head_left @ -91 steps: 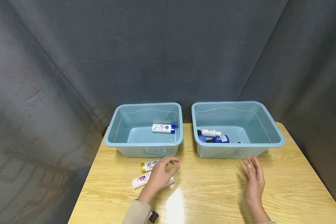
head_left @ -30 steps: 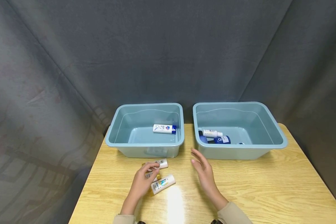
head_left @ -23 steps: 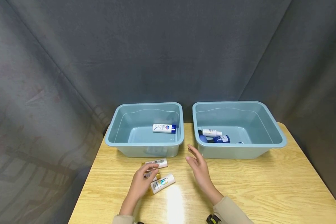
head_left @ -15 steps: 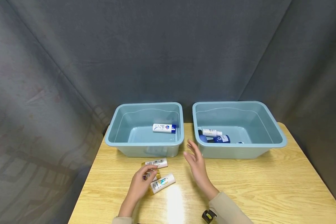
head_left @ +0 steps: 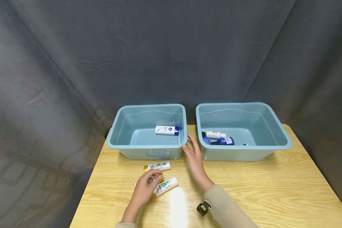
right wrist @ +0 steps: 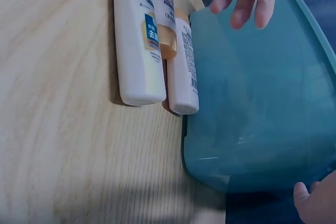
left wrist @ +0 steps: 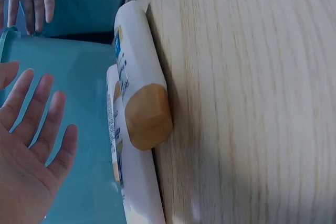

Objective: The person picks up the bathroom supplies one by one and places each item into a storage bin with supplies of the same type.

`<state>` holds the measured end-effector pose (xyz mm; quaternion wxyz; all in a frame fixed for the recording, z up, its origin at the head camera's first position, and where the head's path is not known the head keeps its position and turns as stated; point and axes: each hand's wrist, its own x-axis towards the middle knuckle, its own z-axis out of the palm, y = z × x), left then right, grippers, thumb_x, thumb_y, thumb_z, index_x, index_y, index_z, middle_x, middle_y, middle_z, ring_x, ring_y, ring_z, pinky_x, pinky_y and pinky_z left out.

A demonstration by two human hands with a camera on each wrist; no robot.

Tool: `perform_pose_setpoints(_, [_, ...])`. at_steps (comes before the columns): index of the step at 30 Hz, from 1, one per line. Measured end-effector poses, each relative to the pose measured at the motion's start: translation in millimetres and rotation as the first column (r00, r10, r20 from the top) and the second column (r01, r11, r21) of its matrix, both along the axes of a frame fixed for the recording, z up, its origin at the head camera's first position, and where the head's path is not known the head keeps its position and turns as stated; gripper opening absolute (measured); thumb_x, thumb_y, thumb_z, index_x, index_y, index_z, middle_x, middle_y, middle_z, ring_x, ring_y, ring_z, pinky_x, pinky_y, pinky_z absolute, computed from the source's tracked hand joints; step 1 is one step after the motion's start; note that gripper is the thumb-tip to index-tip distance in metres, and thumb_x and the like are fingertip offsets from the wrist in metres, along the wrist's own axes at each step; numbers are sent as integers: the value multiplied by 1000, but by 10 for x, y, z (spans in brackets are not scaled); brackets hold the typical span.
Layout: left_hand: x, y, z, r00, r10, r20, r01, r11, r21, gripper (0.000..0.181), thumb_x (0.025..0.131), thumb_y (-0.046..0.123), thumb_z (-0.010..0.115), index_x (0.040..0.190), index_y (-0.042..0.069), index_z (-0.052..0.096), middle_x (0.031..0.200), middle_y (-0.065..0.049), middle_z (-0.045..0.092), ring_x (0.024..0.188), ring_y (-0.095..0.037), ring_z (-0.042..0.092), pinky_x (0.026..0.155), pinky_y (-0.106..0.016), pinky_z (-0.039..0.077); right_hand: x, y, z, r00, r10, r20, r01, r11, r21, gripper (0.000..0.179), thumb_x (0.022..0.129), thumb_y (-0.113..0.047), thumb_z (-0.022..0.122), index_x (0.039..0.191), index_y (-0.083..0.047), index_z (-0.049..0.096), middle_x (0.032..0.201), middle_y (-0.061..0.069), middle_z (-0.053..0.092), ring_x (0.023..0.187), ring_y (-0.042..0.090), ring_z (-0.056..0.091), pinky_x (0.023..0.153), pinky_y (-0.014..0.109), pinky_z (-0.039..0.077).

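My left hand (head_left: 145,186) hovers over three white shampoo-type bottles with gold caps lying on the table. Its fingers are loosely bent and hold nothing; the left wrist view shows the palm and spread fingers (left wrist: 44,114). The back bottle (head_left: 161,165) lies close to the left tub, and the front bottle (head_left: 166,186) lies slanted. Between them, the middle bottle (right wrist: 167,40) is partly hidden by my hand in the head view. My right hand (head_left: 196,160) is at the front right corner of the left blue tub (head_left: 148,147), thumb by the rim; whether it touches cannot be told.
Inside the left tub lies a white bottle with a blue cap (head_left: 166,130). The right blue tub (head_left: 245,148) holds a white bottle (head_left: 215,135), a dark blue bottle (head_left: 225,141) and other partly hidden items. A grey curtain (head_left: 171,57) hangs behind the table.
My right hand has moved left and forward, from before the right tub to the left tub's corner. My left hand has drawn back left, uncovering more of the bottles; recently it barely moves.
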<state>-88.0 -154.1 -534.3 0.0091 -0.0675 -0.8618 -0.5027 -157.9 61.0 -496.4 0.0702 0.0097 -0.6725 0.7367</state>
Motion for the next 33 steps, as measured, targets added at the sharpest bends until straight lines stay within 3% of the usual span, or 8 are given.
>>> perform_pose_setpoints(5, [22, 3, -7, 1000, -5, -16, 5, 1000, -1, 20, 93, 18, 70, 113, 14, 71, 100, 11, 67, 90, -10, 61, 79, -30, 53, -62, -24, 58, 1000, 4, 30, -3, 1000, -18, 56, 102, -18, 57, 154, -17, 35, 155, 10, 37, 140, 30, 36, 112, 46, 35])
perform_pose_setpoints(11, [36, -16, -28, 999, 4, -37, -5, 1000, -15, 19, 94, 20, 70, 112, 13, 71, 101, 11, 66, 89, -10, 60, 79, -31, 54, -11, -63, 298, 998, 17, 53, -18, 1000, 15, 56, 102, -12, 54, 154, -7, 33, 157, 18, 30, 141, 38, 33, 111, 51, 34])
perform_pose_setpoints(19, [52, -37, -19, 1000, 18, -14, -18, 999, -27, 20, 93, 17, 70, 113, 14, 72, 102, 8, 67, 90, -9, 60, 84, -38, 53, -154, -81, 78, 999, -15, 35, 13, 999, 53, 53, 103, -22, 56, 153, -18, 38, 161, 8, 26, 147, 33, 21, 117, 50, 24])
perform_pose_setpoints(28, [89, -86, -55, 1000, 4, -26, -7, 993, -119, 19, 93, 18, 70, 112, 16, 71, 101, 15, 64, 92, -7, 60, 87, -43, 53, -183, -81, 59, 999, -38, 22, 37, 998, 45, 50, 101, -24, 59, 149, -22, 45, 158, 6, 33, 129, 40, 48, 105, 51, 42])
perform_pose_setpoints(33, [99, -119, -61, 1000, -19, -15, 16, 987, -160, 19, 95, 22, 69, 113, 18, 71, 109, 14, 64, 96, -13, 61, 85, -41, 55, -213, -84, 70, 999, -39, 24, 38, 998, 42, 49, 101, -23, 60, 147, -21, 47, 155, 6, 37, 131, 35, 48, 106, 49, 41])
